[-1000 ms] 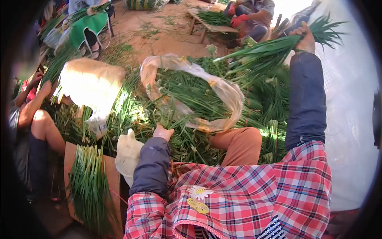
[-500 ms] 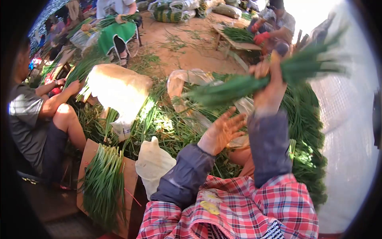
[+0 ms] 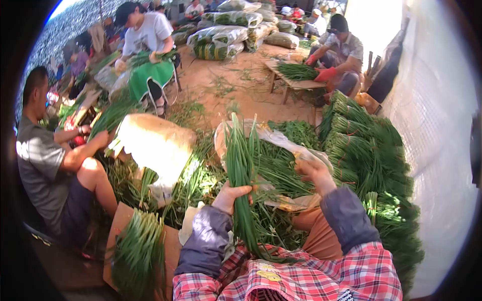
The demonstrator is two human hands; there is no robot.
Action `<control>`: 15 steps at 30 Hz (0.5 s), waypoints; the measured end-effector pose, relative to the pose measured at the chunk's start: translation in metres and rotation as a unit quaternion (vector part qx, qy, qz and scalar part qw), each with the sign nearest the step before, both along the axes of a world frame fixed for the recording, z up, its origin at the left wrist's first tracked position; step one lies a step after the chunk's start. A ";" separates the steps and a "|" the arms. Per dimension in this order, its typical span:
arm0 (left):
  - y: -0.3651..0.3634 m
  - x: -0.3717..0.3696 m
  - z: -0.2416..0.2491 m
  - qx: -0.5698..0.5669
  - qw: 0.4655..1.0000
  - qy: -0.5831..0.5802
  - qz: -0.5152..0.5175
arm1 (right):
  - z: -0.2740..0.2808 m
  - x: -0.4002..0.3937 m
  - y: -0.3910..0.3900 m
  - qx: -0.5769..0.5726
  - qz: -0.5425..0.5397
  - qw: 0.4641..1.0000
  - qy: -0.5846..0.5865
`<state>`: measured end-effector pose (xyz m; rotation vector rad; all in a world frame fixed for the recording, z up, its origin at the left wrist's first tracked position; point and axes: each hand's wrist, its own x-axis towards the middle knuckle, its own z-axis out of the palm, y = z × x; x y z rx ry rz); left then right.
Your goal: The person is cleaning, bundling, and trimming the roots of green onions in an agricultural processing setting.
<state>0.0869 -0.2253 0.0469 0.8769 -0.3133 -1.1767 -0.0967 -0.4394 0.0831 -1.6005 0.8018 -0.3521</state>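
Note:
My left hand (image 3: 232, 196) is wrapped round a bunch of garlic chives (image 3: 242, 165). The bunch stands nearly upright in front of my chest, pale cut ends up and leaf tips hanging over my plaid shirt. Apart from it, to the right, my right hand (image 3: 315, 174) is raised over the edge of an opened plastic sack (image 3: 273, 136). Its fingers are curled in and slightly blurred, with something yellowish at the fingertips; what they hold, if anything, I cannot make out. Loose chives (image 3: 288, 173) lie in and around the sack below my hands.
Tied chive bundles (image 3: 356, 135) are stacked along the right, beside a white plastic sheet (image 3: 442, 165). At lower left, chives (image 3: 138, 246) lie on a board (image 3: 120, 220). A seated person (image 3: 47, 155) is close on the left. Others sit farther back near filled sacks (image 3: 221, 37).
The chive bunch has passed from my right hand to my left and turned from sideways to upright. My right hand has come down, and my left has moved left and closed round the bunch.

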 end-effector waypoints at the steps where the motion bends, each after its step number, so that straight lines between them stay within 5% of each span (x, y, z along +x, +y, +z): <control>1: 0.005 0.001 0.009 0.011 1.000 -0.014 -0.021 | 0.011 0.010 -0.005 0.070 0.034 0.996 -0.037; 6: 0.027 0.013 0.062 0.032 0.975 -0.138 -0.171 | 0.022 0.083 -0.019 0.364 0.188 0.904 -0.120; 9: 0.045 0.018 0.092 0.105 0.953 -0.198 -0.202 | 0.031 0.122 -0.006 0.393 0.296 0.780 -0.386; 13: 0.080 0.038 0.105 0.155 0.945 -0.184 -0.220 | 0.066 0.117 0.026 0.307 0.135 0.847 -0.412; 15: 0.098 0.045 0.116 0.168 0.941 -0.196 -0.217 | 0.061 0.120 0.024 0.172 0.134 0.927 -0.304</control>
